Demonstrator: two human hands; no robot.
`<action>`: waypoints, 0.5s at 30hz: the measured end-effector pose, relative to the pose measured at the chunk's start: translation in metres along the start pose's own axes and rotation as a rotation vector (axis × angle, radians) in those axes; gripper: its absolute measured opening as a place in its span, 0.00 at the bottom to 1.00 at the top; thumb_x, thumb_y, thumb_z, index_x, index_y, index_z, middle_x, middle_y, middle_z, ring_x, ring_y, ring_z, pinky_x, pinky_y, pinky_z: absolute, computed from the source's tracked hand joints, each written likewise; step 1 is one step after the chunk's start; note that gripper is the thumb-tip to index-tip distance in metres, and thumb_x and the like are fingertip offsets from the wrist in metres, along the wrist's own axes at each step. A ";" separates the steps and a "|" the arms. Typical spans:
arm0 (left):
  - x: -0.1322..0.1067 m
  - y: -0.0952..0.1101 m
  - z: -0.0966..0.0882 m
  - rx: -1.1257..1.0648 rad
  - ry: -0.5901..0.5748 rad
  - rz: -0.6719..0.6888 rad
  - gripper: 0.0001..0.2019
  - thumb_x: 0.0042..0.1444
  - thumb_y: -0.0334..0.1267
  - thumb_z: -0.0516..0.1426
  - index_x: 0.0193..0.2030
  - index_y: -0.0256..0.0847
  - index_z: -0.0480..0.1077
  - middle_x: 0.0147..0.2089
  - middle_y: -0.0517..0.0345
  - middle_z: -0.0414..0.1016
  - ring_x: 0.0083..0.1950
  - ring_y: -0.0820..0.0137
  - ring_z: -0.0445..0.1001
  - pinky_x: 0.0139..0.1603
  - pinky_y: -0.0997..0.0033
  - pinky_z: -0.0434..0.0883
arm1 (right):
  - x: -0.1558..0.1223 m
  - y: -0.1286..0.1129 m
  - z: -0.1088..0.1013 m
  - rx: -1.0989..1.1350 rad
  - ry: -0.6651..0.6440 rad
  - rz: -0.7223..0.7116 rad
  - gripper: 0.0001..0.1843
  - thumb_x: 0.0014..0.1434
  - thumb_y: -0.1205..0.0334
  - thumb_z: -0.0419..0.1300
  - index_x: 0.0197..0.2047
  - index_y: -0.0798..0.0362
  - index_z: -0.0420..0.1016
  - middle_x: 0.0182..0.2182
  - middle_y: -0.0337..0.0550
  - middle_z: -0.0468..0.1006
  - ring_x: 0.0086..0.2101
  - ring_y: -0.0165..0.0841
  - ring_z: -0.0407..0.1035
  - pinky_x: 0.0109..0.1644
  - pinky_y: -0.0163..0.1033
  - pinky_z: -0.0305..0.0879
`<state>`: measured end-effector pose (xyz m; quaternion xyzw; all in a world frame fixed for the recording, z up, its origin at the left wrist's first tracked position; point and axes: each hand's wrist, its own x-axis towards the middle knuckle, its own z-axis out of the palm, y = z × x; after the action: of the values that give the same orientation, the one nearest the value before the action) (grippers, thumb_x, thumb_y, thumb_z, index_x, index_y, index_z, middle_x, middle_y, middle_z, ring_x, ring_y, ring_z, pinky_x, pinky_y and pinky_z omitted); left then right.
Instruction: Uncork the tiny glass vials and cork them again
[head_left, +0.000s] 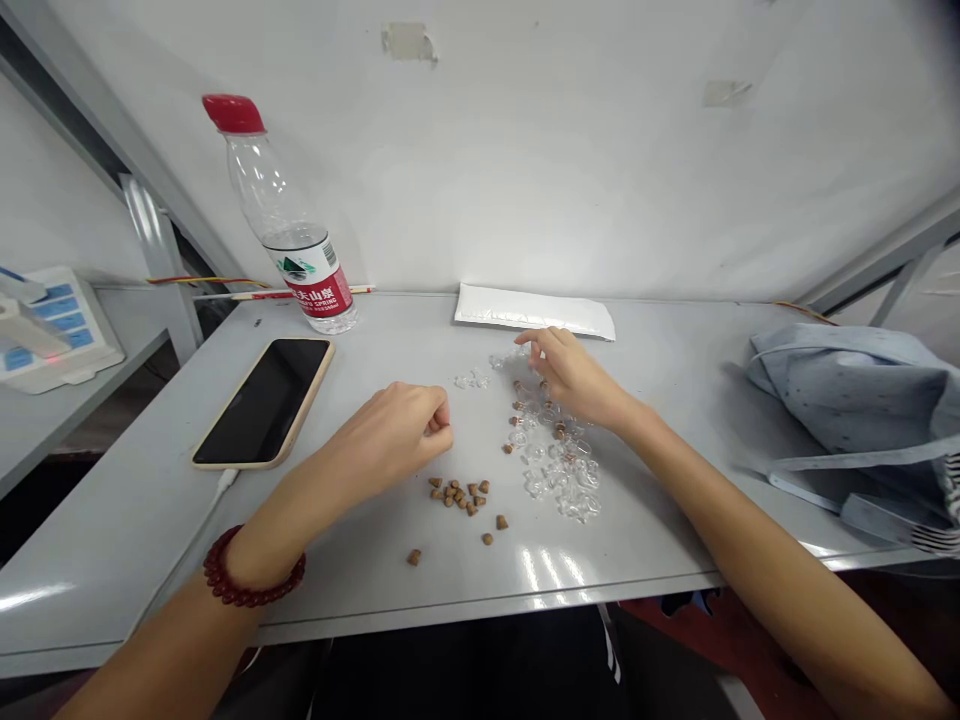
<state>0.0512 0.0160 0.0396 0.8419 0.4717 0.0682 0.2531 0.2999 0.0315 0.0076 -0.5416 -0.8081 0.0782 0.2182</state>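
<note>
1. The left hand [397,430] is curled up, with its fingers tucked in and the thumb close to them. The gap is narrow. I cannot tell if the fingers hold anything, because the tips are partly hidden.
2. The right hand [574,378] has loosely bent fingers, with a little space between the ones that show. They are over the top end of the clear little pieces [577,490]. I cannot tell if they hold or touch one.
3. Most of the clear pieces lie in a messy heap below the right fingers, on the near side. Some brown bits are mixed in with them. A few more clear pieces lie between the two hands.
4. The little brown plugs [460,496] sit in a loose bunch just below the left fingers, on the near side. A few lie a bit apart from the bunch.
5. The white packet [532,308] lies just past the right fingers, near the wall.
6. The phone [262,400] is to the left of the left fingers, and the water bottle [322,280] stands farther back.
7. The blue cloth bag [862,390] is well to the right of the right fingers.
</note>
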 end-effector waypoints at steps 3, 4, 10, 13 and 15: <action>0.003 0.000 0.001 -0.073 0.040 0.018 0.04 0.51 0.35 0.51 0.27 0.41 0.65 0.27 0.59 0.73 0.29 0.67 0.71 0.28 0.70 0.64 | -0.002 -0.007 -0.007 0.161 0.030 0.017 0.18 0.64 0.69 0.44 0.54 0.50 0.65 0.37 0.47 0.66 0.42 0.39 0.62 0.45 0.44 0.62; 0.004 -0.001 0.002 -0.084 0.058 0.031 0.04 0.51 0.35 0.51 0.27 0.41 0.65 0.26 0.60 0.73 0.28 0.68 0.71 0.29 0.71 0.65 | -0.003 -0.010 -0.008 0.218 0.040 0.027 0.17 0.65 0.68 0.44 0.53 0.50 0.66 0.36 0.45 0.66 0.41 0.38 0.63 0.44 0.44 0.62; 0.003 0.003 0.006 -0.158 0.233 0.171 0.05 0.57 0.37 0.53 0.32 0.40 0.68 0.33 0.57 0.75 0.33 0.69 0.72 0.35 0.71 0.68 | -0.005 -0.029 -0.007 0.824 0.038 0.159 0.05 0.60 0.60 0.59 0.38 0.52 0.71 0.31 0.40 0.71 0.31 0.30 0.66 0.38 0.40 0.63; 0.001 0.010 0.007 -0.252 0.319 0.236 0.05 0.58 0.38 0.56 0.36 0.39 0.69 0.36 0.57 0.76 0.35 0.70 0.73 0.39 0.72 0.70 | -0.008 -0.039 -0.006 0.988 -0.076 0.148 0.06 0.57 0.59 0.62 0.36 0.53 0.75 0.28 0.39 0.74 0.28 0.28 0.66 0.36 0.39 0.64; -0.001 0.015 0.008 -0.311 0.337 0.248 0.05 0.58 0.38 0.57 0.35 0.39 0.69 0.35 0.58 0.76 0.35 0.70 0.74 0.39 0.73 0.71 | -0.010 -0.046 -0.005 1.032 -0.143 0.129 0.07 0.58 0.59 0.61 0.35 0.54 0.76 0.27 0.39 0.75 0.26 0.27 0.65 0.34 0.38 0.63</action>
<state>0.0649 0.0058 0.0407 0.8212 0.3841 0.3096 0.2869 0.2670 0.0036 0.0262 -0.4055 -0.6423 0.5160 0.3959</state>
